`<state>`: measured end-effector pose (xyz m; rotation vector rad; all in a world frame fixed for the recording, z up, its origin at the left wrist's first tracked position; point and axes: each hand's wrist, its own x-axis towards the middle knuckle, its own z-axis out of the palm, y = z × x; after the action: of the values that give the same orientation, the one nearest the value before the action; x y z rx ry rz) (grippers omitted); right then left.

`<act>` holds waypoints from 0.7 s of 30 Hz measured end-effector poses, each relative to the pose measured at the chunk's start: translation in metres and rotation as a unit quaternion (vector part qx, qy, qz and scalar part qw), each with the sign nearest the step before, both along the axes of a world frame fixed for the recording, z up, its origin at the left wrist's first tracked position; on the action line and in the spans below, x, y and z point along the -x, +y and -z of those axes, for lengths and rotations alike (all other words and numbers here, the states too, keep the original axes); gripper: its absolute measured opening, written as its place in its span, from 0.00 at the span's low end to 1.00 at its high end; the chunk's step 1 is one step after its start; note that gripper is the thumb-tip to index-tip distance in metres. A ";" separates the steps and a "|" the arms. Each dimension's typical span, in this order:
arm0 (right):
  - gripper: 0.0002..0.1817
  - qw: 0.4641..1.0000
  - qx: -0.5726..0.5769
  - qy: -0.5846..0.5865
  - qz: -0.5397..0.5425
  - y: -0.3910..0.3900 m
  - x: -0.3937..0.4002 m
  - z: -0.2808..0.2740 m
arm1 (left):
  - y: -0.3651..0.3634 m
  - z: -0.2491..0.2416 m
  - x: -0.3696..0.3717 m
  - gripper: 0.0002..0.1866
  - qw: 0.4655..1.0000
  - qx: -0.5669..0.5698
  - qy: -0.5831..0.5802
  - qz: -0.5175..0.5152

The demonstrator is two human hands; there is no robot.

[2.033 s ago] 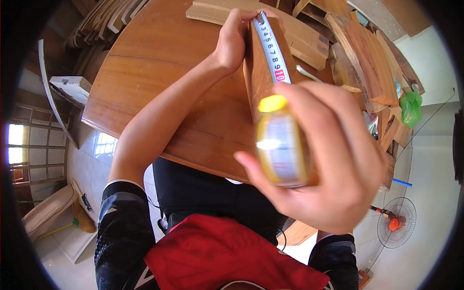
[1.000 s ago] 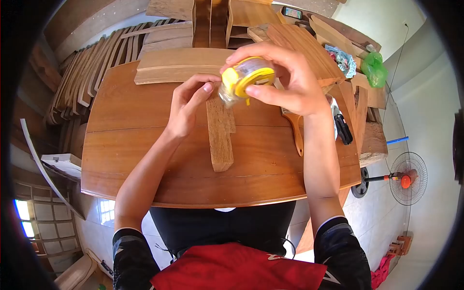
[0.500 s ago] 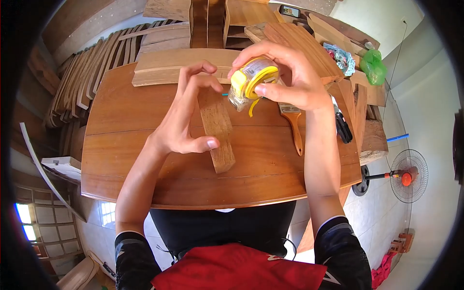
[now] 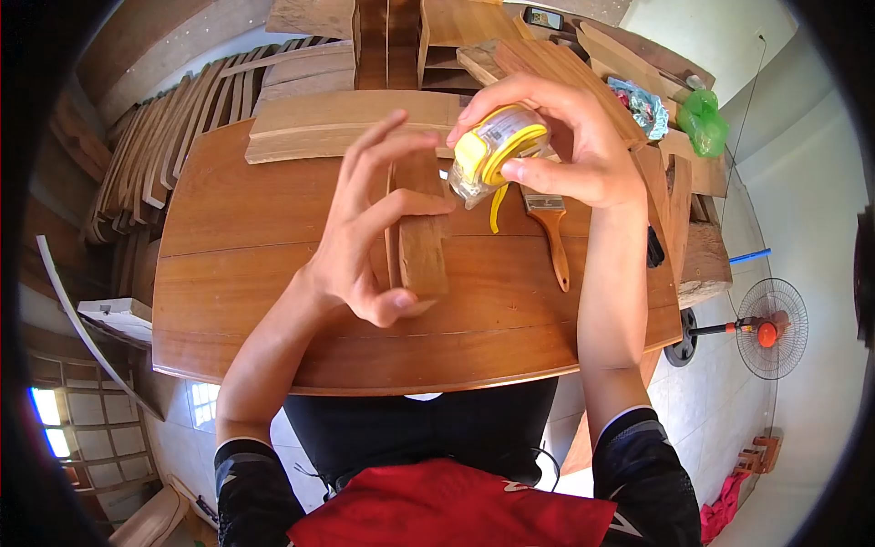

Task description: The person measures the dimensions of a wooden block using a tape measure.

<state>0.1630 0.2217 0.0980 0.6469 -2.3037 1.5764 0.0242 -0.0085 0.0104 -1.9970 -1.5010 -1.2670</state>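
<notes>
My right hand [image 4: 565, 146] holds a yellow and clear tape measure [image 4: 499, 150] above the table, its yellow strap hanging down. My left hand [image 4: 369, 228] is over a small wooden block [image 4: 421, 246], fingers spread and curved around its far and near parts. The block looks tilted, with a side face showing; whether the fingertips touch it is hard to tell. A paintbrush [image 4: 550, 237] with a wooden handle lies on the table just left of my right forearm.
The wooden table [image 4: 228, 301] bears a long curved board [image 4: 355, 123] behind my left hand. Stacked wooden slats [image 4: 182, 137] stand at the far left. Boards, a green plastic bag [image 4: 702, 123] and a phone [image 4: 544, 18] are at the back right. A fan [image 4: 767, 333] stands at right.
The block has tipped, now showing its side. My left hand has moved slightly right, its fingers spread over the block. My right hand and the tape measure have shifted a little right.
</notes>
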 end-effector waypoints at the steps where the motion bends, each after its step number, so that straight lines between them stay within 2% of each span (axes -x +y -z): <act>1: 0.24 1.000 -0.014 0.004 0.001 0.002 0.000 0.000 | -0.002 0.000 0.002 0.41 1.000 -0.002 0.011 -0.015; 7: 0.21 1.000 -0.011 0.000 -0.008 -0.005 -0.001 -0.004 | 0.001 0.016 0.009 0.35 0.995 -0.069 -0.059 -0.040; 8: 0.21 1.000 -0.013 -0.003 -0.008 -0.006 -0.001 -0.004 | 0.004 0.015 0.014 0.32 0.993 -0.102 -0.032 -0.040; 11: 0.21 1.000 -0.020 0.001 -0.014 -0.009 0.000 -0.003 | 0.006 0.024 0.021 0.30 0.990 -0.096 -0.090 -0.056; 12: 0.21 1.000 -0.022 0.003 -0.011 -0.009 0.000 -0.004 | 0.008 0.020 0.017 0.20 0.988 -0.121 -0.087 -0.026; 15: 0.21 1.000 -0.028 0.013 0.001 -0.011 -0.001 -0.004 | 0.010 0.027 0.012 0.14 0.981 -0.104 -0.146 -0.077; 19: 0.20 0.996 -0.055 0.051 0.057 -0.017 -0.004 -0.008 | 0.013 0.037 0.013 0.16 0.962 -0.120 -0.241 0.053; 21: 0.20 0.993 -0.059 0.067 0.080 -0.021 -0.003 -0.007 | 0.007 0.035 0.007 0.16 0.974 -0.081 -0.209 0.039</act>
<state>0.1661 0.2007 0.1051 0.5615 -2.2987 1.2930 0.0170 -0.0019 -0.0245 -1.7736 -1.4423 -1.8684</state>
